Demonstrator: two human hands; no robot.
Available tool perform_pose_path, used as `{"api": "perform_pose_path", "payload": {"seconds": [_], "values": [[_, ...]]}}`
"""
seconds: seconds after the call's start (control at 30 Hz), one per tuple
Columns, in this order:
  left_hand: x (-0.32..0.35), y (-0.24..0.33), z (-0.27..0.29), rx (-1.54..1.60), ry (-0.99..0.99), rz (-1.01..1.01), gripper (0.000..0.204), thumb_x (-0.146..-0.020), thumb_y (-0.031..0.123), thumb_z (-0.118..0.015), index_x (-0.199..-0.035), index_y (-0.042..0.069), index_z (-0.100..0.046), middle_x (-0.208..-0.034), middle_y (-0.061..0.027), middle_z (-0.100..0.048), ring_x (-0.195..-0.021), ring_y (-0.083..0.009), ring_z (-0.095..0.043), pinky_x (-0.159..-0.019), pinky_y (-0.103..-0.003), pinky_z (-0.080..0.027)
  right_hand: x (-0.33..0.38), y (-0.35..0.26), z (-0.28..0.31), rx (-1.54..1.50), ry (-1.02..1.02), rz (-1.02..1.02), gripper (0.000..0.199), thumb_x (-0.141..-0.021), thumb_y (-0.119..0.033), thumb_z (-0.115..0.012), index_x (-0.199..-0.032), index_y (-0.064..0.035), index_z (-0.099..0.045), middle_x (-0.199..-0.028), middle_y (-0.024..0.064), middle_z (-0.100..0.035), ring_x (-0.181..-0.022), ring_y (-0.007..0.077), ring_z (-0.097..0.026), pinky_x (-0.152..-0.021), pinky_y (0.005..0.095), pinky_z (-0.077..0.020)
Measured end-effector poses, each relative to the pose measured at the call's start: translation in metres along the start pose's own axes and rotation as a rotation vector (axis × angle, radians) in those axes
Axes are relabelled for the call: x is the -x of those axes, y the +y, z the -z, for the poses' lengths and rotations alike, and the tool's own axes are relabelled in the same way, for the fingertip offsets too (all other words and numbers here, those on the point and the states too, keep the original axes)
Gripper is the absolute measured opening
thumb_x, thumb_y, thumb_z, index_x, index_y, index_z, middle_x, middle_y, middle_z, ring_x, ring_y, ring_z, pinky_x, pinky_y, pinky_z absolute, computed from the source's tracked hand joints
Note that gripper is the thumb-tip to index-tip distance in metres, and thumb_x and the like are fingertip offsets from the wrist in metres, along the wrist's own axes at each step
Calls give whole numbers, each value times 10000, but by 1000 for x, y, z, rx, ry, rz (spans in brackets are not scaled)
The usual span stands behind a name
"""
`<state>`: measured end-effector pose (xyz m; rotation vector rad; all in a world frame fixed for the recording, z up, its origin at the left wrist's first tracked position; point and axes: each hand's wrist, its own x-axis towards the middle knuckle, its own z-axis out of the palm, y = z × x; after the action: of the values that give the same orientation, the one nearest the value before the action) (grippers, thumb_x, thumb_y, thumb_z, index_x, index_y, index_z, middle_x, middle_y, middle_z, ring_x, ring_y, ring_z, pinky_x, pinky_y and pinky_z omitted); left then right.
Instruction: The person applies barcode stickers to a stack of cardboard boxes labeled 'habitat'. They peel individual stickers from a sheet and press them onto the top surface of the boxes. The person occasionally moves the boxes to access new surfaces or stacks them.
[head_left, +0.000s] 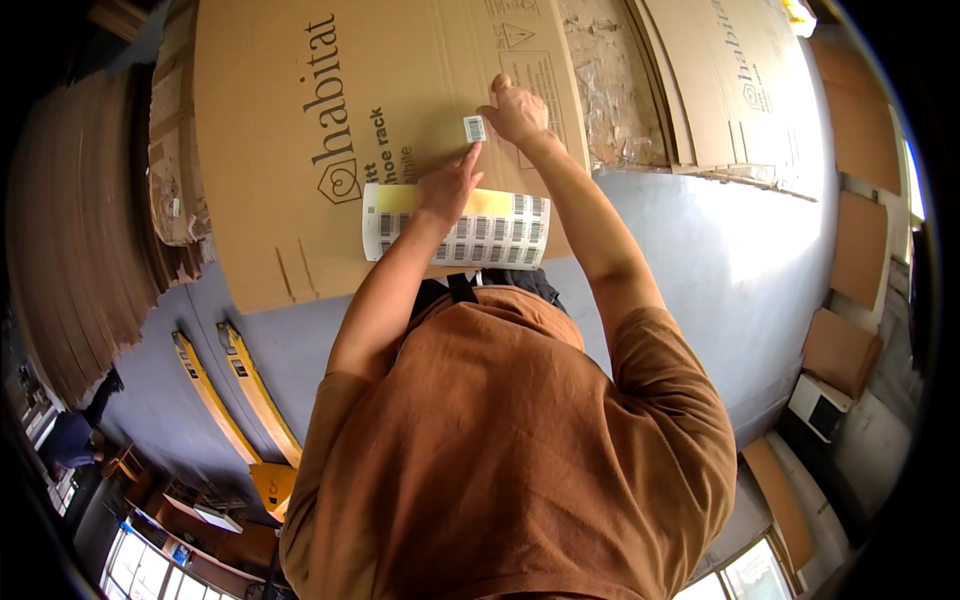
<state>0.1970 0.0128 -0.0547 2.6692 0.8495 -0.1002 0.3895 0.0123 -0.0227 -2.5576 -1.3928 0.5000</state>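
Observation:
A small white barcode sticker (474, 129) lies on the printed face of a large brown cardboard carton (250, 120). My left hand (450, 187) reaches over the carton, its index finger stretched out to the sticker's near edge. Under my left wrist is a curved sheet of barcode labels (480, 238), with a bare yellow strip along its far part. To the right of the sticker, my right hand (520, 115) is above the carton with curled fingers. Its thumb side is close to the sticker; the palm and whatever the fingers may hold are hidden.
Stacked brown cardboard (75, 220) stands at the left. More flat cartons (710, 80) lie at the upper right beside torn, worn cardboard (610, 85). Yellow forks of a pallet truck (260, 400) are on the grey floor (690, 260) at the lower left. Cardboard pieces (860, 245) line the right side.

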Motion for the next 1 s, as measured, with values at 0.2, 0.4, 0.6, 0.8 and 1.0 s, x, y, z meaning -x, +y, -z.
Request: {"api": "perform_pose_path", "payload": {"seconds": [0.2, 0.4, 0.6, 0.8, 1.0], "values": [[89, -35, -34, 33, 395, -206, 486, -913, 279, -604, -1378, 214, -479, -972, -88, -697, -742, -245, -687, -594, -360, -556, 85, -7, -2, -1153, 62, -197, 370, -802, -122, -749, -1099, -12, -557, -824, 34, -651, -642, 82, -535, -530, 220, -410], [171, -48, -10, 200, 233, -42, 207, -917, 215, -570, -1105, 132, -603, -787, -116, -687, -631, -300, -666, -528, -419, -530, 179, -54, -63, -1469, -39, -389, 314, -825, -36, -717, -1079, 2, -537, -799, 42, -656, -630, 64, -540, -512, 205, -406], [182, -55, -4, 205, 218, -8, 326, -928, 225, -533, -1231, 112, -494, -704, -141, -662, -596, -325, -653, -526, -442, -519, 185, -79, -101, -1266, 38, -335, 307, -802, -32, -709, -1052, 28, -541, -819, 119, -688, -741, 147, -628, -663, 272, -502], [171, -60, 0, 132, 45, -22, 591, -914, 233, -560, -1457, 155, -340, -736, -166, -678, -634, -354, -662, -562, -468, -527, 176, -83, -115, -1191, 111, -354, 260, -784, -25, -701, -995, 29, -559, -779, 99, -678, -737, 144, -629, -684, 283, -504], [160, -56, -4, 86, 23, 22, 546, -912, 279, -564, -1425, 167, -414, -725, -182, -676, -658, -370, -666, -609, -494, -534, 177, -95, -116, -703, 229, -294, 289, -783, -120, -710, -1001, -22, -548, -769, 108, -668, -729, 274, -658, -678, 369, -520]]}}
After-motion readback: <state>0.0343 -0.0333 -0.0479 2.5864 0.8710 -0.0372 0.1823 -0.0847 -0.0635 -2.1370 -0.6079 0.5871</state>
